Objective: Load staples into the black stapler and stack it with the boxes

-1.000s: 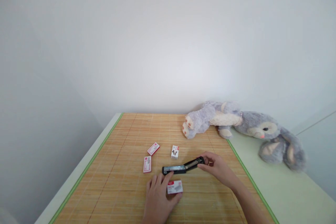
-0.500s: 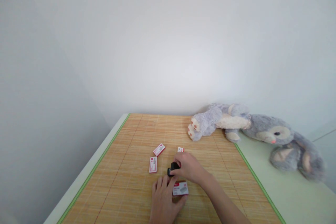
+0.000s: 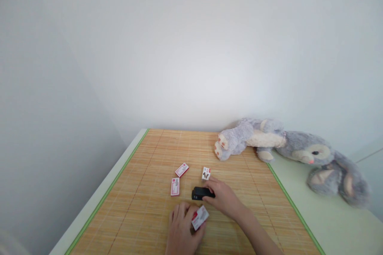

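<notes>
My right hand (image 3: pixel 225 200) lies over a black stapler (image 3: pixel 200 193) on the bamboo mat (image 3: pixel 143 207), fingers curled round its right end; the stapler is folded shut. Just in front of it, my left hand (image 3: pixel 183 229) grips a small red-and-white staple box (image 3: pixel 199 218), tilted up off the mat. Three more small red-and-white boxes lie beyond: one upright box (image 3: pixel 206 173) near the stapler, one flat box (image 3: pixel 175 187) to the left, another flat box (image 3: pixel 182 169) behind that.
A grey plush rabbit (image 3: pixel 287 147) lies along the table's far right, partly on the mat, partly on the pale green tabletop (image 3: pixel 323 223). A white wall stands behind the table. The mat's left edge has a green border (image 3: pixel 107 191).
The stapler, lying opened out flat a second ago, has been folded shut by my right hand. My left hand lifted the near staple box and tilted it. The camera shifted slightly left.
</notes>
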Available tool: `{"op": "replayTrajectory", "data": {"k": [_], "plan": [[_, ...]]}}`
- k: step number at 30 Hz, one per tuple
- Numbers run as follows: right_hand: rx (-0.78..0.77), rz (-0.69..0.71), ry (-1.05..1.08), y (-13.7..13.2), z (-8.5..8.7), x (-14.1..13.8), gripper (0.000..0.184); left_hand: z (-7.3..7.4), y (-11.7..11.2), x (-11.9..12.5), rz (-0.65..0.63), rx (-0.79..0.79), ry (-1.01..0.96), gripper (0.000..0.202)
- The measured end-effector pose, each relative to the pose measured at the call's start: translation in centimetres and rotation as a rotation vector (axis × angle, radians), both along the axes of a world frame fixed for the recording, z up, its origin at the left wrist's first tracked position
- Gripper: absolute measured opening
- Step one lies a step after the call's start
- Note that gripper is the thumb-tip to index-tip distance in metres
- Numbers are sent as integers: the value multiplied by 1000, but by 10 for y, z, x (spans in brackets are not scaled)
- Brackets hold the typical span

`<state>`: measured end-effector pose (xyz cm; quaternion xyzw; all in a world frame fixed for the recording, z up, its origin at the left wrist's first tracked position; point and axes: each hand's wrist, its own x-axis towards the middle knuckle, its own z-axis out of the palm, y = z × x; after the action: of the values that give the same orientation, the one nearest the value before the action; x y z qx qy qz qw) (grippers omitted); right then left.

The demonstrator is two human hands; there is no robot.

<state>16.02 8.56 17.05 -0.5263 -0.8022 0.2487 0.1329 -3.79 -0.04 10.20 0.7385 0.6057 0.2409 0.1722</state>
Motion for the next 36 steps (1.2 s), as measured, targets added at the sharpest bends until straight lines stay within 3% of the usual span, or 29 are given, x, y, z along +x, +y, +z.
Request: {"op": "replayTrajectory", "data": {"k": [5, 11, 16, 19, 23, 26, 29, 36], "plan": [[-20, -185, 59, -19, -14, 38, 12, -2, 25, -15, 266, 174, 52, 22], [-11, -303, 127, -31, -32, 62, 11, -3, 67, -14, 381, 199, 114, 22], [19, -383, 140, -42, -40, 71, 13, -3, 73, -12, 452, 175, 79, 27], [2, -427, 133, -48, -41, 75, 19, -2, 75, -20, 411, 174, 21, 48], [-30, -483, 141, -49, -47, 77, 38, -2, 88, -40, 221, 181, 18, 70], [-14, -521, 163, -43, -54, 75, 50, -4, 99, -52, 88, 137, 74, 72], [-11, -535, 177, -34, -58, 69, 53, -4, 105, -54, 37, 99, 102, 69], [37, -438, 244, 2, -50, 47, 77, -5, 87, -34, 11, 107, 23, 65]]}}
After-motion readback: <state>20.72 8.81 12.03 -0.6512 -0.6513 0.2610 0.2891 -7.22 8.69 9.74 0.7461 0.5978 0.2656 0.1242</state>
